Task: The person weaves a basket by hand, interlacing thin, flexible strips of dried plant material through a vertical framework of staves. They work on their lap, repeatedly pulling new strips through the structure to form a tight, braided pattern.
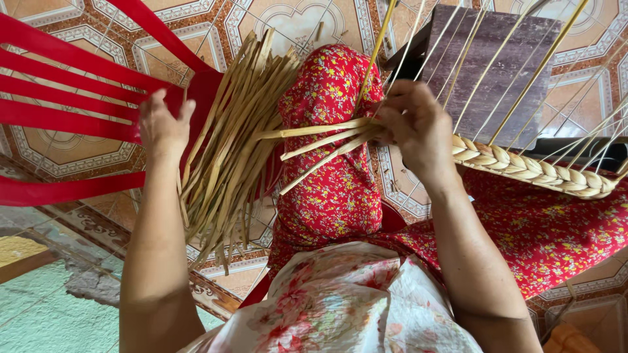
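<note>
Right hand pinched shut on loose ends of pale braided straw plait, trailing rightward over red floral lap. Left hand, fingers spread, reaching into bundle of dry straw strips beside red plastic chair.

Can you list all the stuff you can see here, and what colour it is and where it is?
Bundle of dried straw strips: one bundle, tan, draped over the chair by the left hand.
Braided straw rope: one, pale yellow, running right from the right hand.
Loose straw ends: a few, tan, fanning left out of the right hand.
Thin stalks: many, yellow, rising from the braid to the top right.
Plastic chair: one, red, left side.
Dark board: one, brown-grey, top right.
Tiled floor: patterned cream and brown.
Flowered clothing: red on the legs, pale at the bottom.
Left hand: reaching at the bundle.
Right hand: pinching the braid's end.
</note>
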